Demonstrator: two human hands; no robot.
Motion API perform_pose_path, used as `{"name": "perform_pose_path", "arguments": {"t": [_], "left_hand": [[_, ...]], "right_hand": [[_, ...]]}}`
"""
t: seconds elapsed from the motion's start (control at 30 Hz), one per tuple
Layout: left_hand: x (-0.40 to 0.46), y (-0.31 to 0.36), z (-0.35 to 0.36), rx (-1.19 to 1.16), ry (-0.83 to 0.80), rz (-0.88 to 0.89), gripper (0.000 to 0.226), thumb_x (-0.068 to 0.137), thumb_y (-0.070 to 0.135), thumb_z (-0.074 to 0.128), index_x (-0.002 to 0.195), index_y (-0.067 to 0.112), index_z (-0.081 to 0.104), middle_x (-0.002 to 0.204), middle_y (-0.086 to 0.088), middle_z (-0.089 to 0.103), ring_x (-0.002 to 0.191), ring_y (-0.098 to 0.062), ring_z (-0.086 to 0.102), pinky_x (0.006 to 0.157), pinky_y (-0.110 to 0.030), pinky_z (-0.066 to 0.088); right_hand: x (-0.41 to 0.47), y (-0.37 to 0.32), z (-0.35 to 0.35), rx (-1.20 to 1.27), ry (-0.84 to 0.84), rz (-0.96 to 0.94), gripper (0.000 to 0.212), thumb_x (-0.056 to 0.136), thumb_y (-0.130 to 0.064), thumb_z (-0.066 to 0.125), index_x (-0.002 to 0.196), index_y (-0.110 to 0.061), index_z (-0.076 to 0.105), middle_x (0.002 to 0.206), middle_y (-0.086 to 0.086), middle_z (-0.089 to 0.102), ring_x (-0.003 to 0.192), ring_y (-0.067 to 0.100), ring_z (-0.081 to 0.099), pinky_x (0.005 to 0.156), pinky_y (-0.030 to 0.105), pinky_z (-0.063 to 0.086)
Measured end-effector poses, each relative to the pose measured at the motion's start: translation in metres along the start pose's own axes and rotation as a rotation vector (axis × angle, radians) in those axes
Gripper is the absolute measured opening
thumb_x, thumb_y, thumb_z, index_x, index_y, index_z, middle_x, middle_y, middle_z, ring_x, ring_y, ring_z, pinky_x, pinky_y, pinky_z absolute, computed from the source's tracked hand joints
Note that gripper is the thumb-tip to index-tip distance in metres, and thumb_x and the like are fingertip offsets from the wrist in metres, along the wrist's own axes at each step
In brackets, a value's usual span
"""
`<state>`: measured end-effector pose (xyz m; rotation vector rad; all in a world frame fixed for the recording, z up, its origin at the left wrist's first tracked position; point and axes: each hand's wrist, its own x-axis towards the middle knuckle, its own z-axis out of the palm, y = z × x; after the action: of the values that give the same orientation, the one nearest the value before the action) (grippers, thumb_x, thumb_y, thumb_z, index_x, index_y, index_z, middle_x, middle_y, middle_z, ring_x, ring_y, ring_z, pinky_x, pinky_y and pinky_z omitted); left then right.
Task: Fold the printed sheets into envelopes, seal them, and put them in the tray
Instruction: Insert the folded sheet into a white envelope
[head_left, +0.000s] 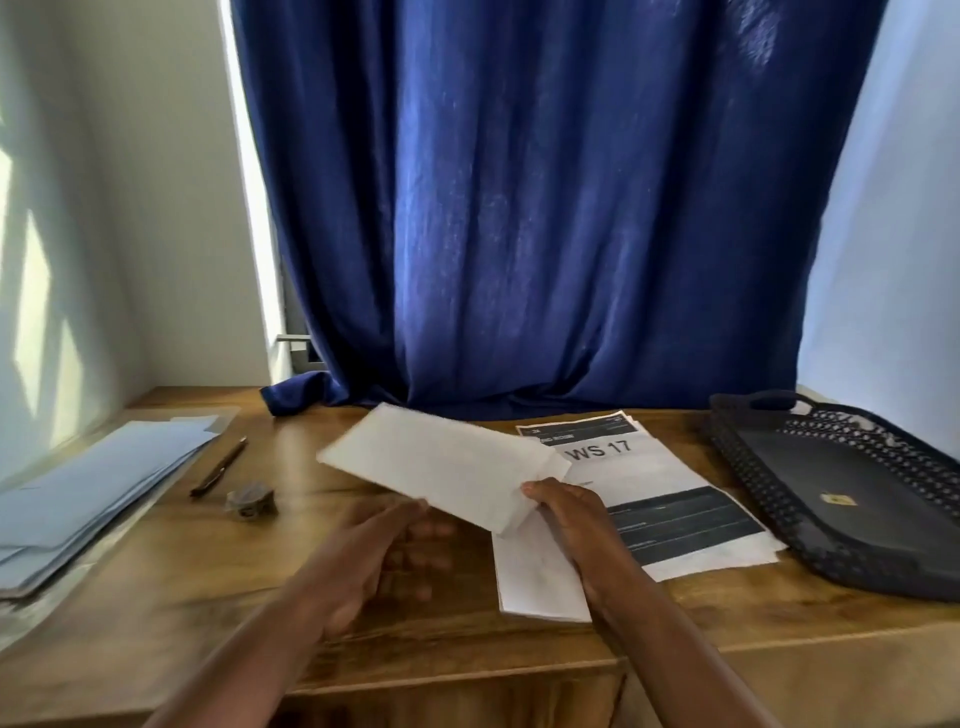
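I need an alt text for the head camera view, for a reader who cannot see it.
Over a wooden desk, the right hand pinches a folded white sheet while the open left hand reaches toward it. Printed sheets and a black tray lie to the right, pale envelopes to the left.

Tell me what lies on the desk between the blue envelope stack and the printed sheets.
In the head view, a pen and a small dark object, too blurred to identify, lie between the envelope stack and printed sheets.
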<state>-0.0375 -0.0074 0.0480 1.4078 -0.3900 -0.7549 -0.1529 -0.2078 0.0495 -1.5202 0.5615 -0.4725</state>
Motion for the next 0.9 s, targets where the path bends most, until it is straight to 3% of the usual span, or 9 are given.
{"name": "perform_pose_path", "arguments": {"t": [0.1,0.17,0.23,0.33,0.47,0.53,0.67,0.77,0.9], "left_hand": [[0.003,0.010,0.004,0.423,-0.228,-0.166,0.034,0.100,0.039,0.064,0.118,0.009,0.064,0.105,-0.009,0.079,0.087,-0.032,0.078,0.049,-0.031,0.059],[0.011,0.017,0.008,0.655,-0.251,0.022,0.023,0.097,0.038,0.069,0.108,0.017,0.069,0.096,-0.002,0.080,0.079,-0.024,0.078,0.047,-0.028,0.055],[0.022,0.024,0.010,0.831,-0.185,0.368,0.016,0.088,0.037,0.079,0.101,0.032,0.073,0.093,0.010,0.079,0.081,-0.013,0.075,0.058,-0.029,0.059],[0.042,0.035,0.011,1.085,-0.171,0.761,0.065,0.072,0.058,0.087,0.129,0.047,0.058,0.125,0.031,0.060,0.118,0.005,0.053,0.096,-0.014,0.044],[0.074,0.040,0.017,1.363,-0.430,0.741,0.119,0.061,0.074,0.083,0.152,0.054,0.009,0.154,0.032,0.016,0.134,0.025,0.001,0.108,-0.003,-0.003],[0.087,0.032,0.019,1.414,-0.451,0.712,0.126,0.061,0.073,0.083,0.152,0.057,-0.003,0.155,0.035,0.007,0.140,0.018,-0.002,0.115,-0.010,-0.004],[0.099,0.019,0.018,1.426,-0.399,0.735,0.124,0.061,0.078,0.078,0.146,0.067,-0.012,0.157,0.023,0.016,0.146,-0.009,0.020,0.123,-0.042,0.026],[0.099,0.014,0.019,1.434,-0.309,0.867,0.122,0.061,0.084,0.072,0.151,0.061,-0.007,0.153,0.013,0.025,0.140,-0.016,0.029,0.117,-0.046,0.034],[0.093,0.009,0.021,1.449,-0.219,0.996,0.122,0.062,0.084,0.071,0.158,0.048,0.003,0.151,0.006,0.027,0.135,-0.018,0.027,0.114,-0.041,0.027]], "right_hand": [[0.009,0.003,-0.016,-0.025,0.048,0.059,0.008,0.094,-0.028,0.062,0.099,-0.026,0.067,0.097,-0.001,0.074,0.088,0.018,0.068,0.063,0.027,0.046],[0.012,0.006,-0.019,-0.015,0.058,0.075,0.012,0.093,-0.025,0.061,0.103,-0.023,0.067,0.101,0.002,0.073,0.092,0.020,0.067,0.063,0.029,0.047],[0.015,0.009,-0.019,-0.004,0.064,0.080,0.011,0.092,-0.023,0.061,0.101,-0.023,0.066,0.098,0.001,0.073,0.092,0.021,0.067,0.063,0.029,0.047],[0.016,0.014,-0.016,-0.041,0.061,0.056,0.008,0.090,-0.024,0.065,0.098,-0.025,0.066,0.090,-0.005,0.074,0.088,0.018,0.068,0.062,0.027,0.049],[0.016,0.019,-0.017,-0.056,0.076,0.029,0.014,0.082,-0.024,0.075,0.095,-0.022,0.072,0.085,-0.003,0.077,0.085,0.019,0.073,0.065,0.029,0.055],[0.016,0.020,-0.017,-0.078,0.083,0.028,0.006,0.084,-0.022,0.076,0.088,-0.019,0.074,0.078,-0.003,0.077,0.074,0.014,0.073,0.058,0.025,0.056],[0.016,0.022,-0.014,-0.105,0.060,-0.016,0.006,0.084,-0.025,0.081,0.081,-0.020,0.078,0.075,-0.011,0.077,0.069,0.005,0.073,0.051,0.015,0.052],[0.016,0.024,-0.010,-0.118,0.072,-0.023,0.012,0.082,-0.031,0.083,0.092,-0.025,0.078,0.085,-0.015,0.078,0.080,0.007,0.074,0.061,0.019,0.055],[0.018,0.027,-0.005,-0.140,0.060,-0.030,0.029,0.079,-0.045,0.081,0.104,-0.033,0.073,0.093,-0.022,0.077,0.087,0.002,0.072,0.072,0.022,0.051]]}}
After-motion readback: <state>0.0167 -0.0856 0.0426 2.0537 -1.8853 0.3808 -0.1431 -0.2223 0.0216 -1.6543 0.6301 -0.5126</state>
